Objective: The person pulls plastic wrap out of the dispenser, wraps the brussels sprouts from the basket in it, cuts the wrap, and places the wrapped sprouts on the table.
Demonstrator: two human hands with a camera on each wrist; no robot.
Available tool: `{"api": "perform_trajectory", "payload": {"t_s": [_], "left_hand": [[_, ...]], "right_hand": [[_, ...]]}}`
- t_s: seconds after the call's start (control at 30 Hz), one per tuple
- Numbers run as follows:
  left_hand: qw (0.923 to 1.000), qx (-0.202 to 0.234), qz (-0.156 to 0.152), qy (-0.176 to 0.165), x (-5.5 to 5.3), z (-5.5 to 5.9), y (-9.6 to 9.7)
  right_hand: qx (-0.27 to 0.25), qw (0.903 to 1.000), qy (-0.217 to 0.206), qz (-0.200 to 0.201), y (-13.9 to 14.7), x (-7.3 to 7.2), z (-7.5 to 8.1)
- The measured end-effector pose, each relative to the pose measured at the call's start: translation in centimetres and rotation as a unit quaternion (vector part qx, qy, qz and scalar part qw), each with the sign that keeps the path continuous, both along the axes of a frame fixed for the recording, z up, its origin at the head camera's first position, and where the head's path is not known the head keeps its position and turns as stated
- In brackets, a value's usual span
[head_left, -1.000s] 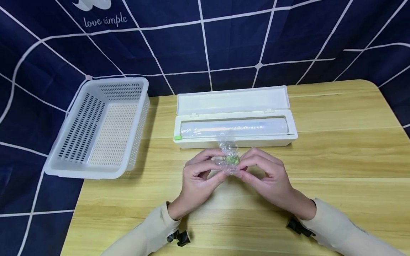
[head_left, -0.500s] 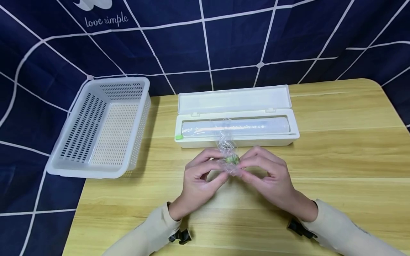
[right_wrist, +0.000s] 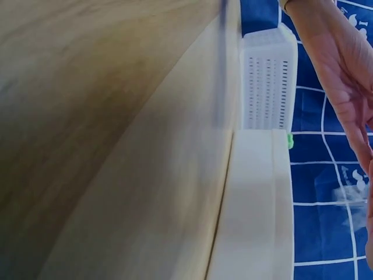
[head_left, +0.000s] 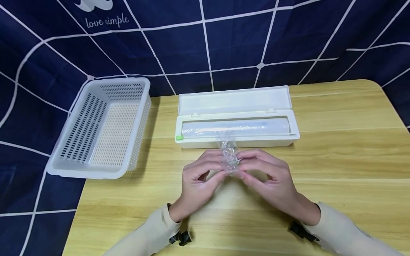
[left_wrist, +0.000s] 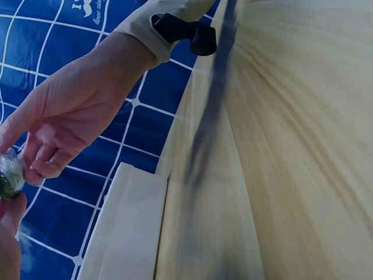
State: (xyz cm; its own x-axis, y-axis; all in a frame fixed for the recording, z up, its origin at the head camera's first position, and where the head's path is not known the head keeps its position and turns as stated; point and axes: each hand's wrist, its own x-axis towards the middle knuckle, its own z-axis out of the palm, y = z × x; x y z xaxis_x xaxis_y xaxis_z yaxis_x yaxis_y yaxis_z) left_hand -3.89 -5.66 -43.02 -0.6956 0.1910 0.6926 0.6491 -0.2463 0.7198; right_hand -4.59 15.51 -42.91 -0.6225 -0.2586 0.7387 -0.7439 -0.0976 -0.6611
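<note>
In the head view, a small green lump (head_left: 237, 162) sits in crumpled cling film (head_left: 229, 151), now almost covered by it. My left hand (head_left: 202, 177) pinches the film from the left, thumb below and fingers above. From the right, my right hand (head_left: 272, 174) pinches the same bundle with thumb and fingertips. A loose tail of film stands up toward the box behind. The left wrist view shows the film-wrapped lump (left_wrist: 10, 177) as rounded and dark green, between the right hand (left_wrist: 78, 102) and the left hand's thumb. Its exact kind does not show.
Just behind the hands lies a long white box (head_left: 237, 143), lid (head_left: 235, 99) up, holding a cling film roll (head_left: 237, 127). A green slider (head_left: 179, 137) sits at its left end. A white perforated basket (head_left: 137, 142) stands at the left of the wooden table (head_left: 339, 153).
Film has been gathered over the green lump, which showed plainly before and is now mostly hidden. The right fingers have shifted slightly around it; both arms stay about where they were.
</note>
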Motion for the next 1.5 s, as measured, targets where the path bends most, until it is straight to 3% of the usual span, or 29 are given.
{"api": "perform_trajectory", "payload": {"t_s": [0.27, 0.43, 0.5, 0.7, 0.8, 1.0, 1.23, 1.4, 1.5], "left_hand": [[0.9998, 0.002, 0.018, -0.007, 0.1, 0.4, 0.4], [0.9969, -0.043, 0.049, -0.043, 0.1, 0.3, 0.2], [0.9964, -0.051, 0.036, -0.057, 0.2, 0.2, 0.1], [0.9916, -0.005, -0.066, -0.111, 0.3, 0.2, 0.1], [0.9892, 0.010, -0.080, -0.122, 0.2, 0.3, 0.1], [0.9902, 0.014, -0.065, -0.123, 0.3, 0.1, 0.1], [0.9932, -0.002, -0.028, -0.113, 0.4, -0.3, -0.2], [0.9957, -0.017, 0.005, -0.091, 0.4, -0.4, -0.4], [0.9963, -0.016, 0.002, -0.085, 0.3, -0.4, -0.6]], "right_hand": [[-0.008, 0.9994, 0.031, -0.012, -0.3, -0.1, 0.2], [-0.003, 0.9989, 0.034, -0.032, -0.4, -0.1, 0.3], [0.001, 0.9988, 0.035, -0.035, -0.5, -0.1, 0.2], [0.006, 0.9987, 0.029, -0.042, -0.5, -0.2, -0.1], [0.013, 0.9984, 0.023, -0.051, -0.5, -0.2, -0.2], [0.020, 0.9962, 0.021, -0.082, -0.6, -0.5, -0.2], [-0.040, 0.9988, -0.012, -0.026, -1.1, -0.6, -0.3], [-0.032, 0.9989, -0.011, -0.033, -1.1, -0.4, -0.5], [-0.031, 0.9989, -0.002, -0.036, -1.1, -0.3, -0.7]]}}
